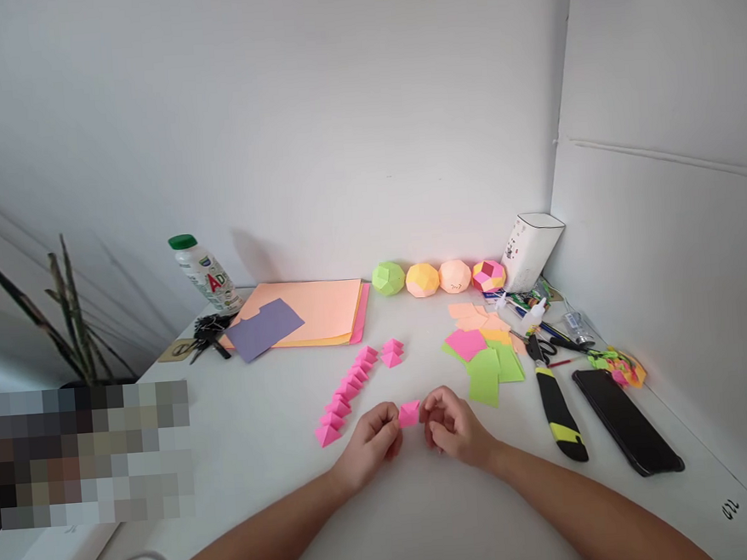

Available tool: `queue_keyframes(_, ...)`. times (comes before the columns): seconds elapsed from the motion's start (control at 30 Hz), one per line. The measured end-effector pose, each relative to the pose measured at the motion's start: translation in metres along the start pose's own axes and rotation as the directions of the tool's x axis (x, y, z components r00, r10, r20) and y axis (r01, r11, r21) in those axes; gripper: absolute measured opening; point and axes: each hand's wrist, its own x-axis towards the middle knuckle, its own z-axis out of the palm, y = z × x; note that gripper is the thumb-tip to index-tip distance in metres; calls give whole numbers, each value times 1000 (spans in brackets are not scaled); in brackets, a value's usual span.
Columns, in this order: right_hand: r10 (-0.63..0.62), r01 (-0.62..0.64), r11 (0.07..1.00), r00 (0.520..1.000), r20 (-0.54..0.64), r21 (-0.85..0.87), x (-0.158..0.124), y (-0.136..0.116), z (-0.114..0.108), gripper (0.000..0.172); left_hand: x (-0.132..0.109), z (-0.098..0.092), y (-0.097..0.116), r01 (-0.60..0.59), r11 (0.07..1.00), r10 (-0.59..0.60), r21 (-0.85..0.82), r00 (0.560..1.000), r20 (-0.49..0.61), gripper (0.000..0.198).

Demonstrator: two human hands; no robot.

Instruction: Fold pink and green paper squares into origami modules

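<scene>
A small folded pink paper (409,414) is pinched at its left edge between the thumb and fingers of my left hand (376,433). On the opposite side, the curled fingers of my right hand (453,425) meet the paper's right edge; their exact hold is partly hidden. Creases cross the paper's face. Beyond my left hand, several folded pink paper pieces (349,388) form a slanting row on the white table (233,460). Another folded pink piece (392,353) sits just right of the row's far end.
Cut paper pieces (484,377), a black-and-yellow cutter (560,416), scissors (537,350) and a black phone (627,422) lie rightward. Four-coloured paper balls (423,280) line the wall. Paper sheets (324,305), a purple sheet (265,328), keys (209,332) and a bottle (208,274) are left.
</scene>
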Motion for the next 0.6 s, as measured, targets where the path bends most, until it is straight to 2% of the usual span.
queue_keyframes(0.1,-158,160,983,987,28,-92,0,0,1,35,0,0,1,5,1000,-5,8,999,37,24)
queue_keyframes(0.17,-261,267,951,964,56,-153,1,2,1,29,0,0,1,8,1000,-9,16,999,49,26)
queue_keyframes(0.23,-305,309,934,951,51,-182,2,4,0,18,0,1,0,7,1000,-8,18,999,46,28)
queue_keyframes(0.47,-156,155,982,988,-1,-105,1,6,-1,13,0,1,-2,-18,1000,18,-16,1000,11,31)
queue_keyframes(0.6,-64,64,997,998,-13,-31,2,6,-2,12,0,2,-1,-46,995,42,-89,998,-43,24)
